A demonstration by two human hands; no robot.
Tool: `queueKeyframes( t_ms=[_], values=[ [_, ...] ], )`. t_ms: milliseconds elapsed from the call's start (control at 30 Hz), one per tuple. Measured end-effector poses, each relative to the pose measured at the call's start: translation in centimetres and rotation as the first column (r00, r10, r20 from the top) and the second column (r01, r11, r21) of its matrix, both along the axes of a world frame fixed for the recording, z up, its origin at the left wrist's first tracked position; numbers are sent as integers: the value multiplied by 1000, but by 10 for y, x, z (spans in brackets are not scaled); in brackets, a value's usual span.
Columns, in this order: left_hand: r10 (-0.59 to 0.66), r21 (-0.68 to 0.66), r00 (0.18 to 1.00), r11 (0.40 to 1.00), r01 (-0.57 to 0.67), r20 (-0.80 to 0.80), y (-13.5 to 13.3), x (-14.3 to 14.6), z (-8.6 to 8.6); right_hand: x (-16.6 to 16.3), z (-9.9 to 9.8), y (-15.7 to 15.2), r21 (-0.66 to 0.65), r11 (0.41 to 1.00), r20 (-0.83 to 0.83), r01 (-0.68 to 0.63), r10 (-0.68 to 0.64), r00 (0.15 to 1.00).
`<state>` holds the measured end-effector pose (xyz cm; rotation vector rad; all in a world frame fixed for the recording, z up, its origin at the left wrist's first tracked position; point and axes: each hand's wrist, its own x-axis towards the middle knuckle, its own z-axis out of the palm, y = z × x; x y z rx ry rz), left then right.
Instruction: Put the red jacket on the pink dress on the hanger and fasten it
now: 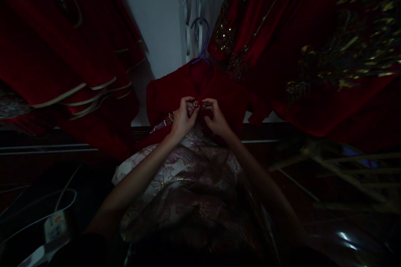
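Red velvet garment (219,91) hangs on hanger (201,41); left hand (183,119) and right hand (216,120) fingers pinch its beaded clasp (198,104) between them, steadying the front.

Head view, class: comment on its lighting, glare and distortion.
Head view: very dim overall; the white wall is brightest, so the hands at the red garment read clearly; the lower edge sinks into near-black; a small glare spot shines lower right; wide-angle bending curves the hanging red drapes at both sides.
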<state>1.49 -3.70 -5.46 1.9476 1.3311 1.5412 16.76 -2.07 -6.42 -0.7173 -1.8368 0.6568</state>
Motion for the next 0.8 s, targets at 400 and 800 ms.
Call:
queueKeyframes(
  t_ms=[400, 800],
  values=[
    [0, -57, 996, 998, 5, 90, -1, -2, -6, -2, 8, -5, 105, 988, 124, 111, -124, 985],
    [-67, -64, 997, 996, 69, 30, 2, -7, 2, -5, 9, -15, 138, 977, 127, 162, -180, 975]
  ],
)
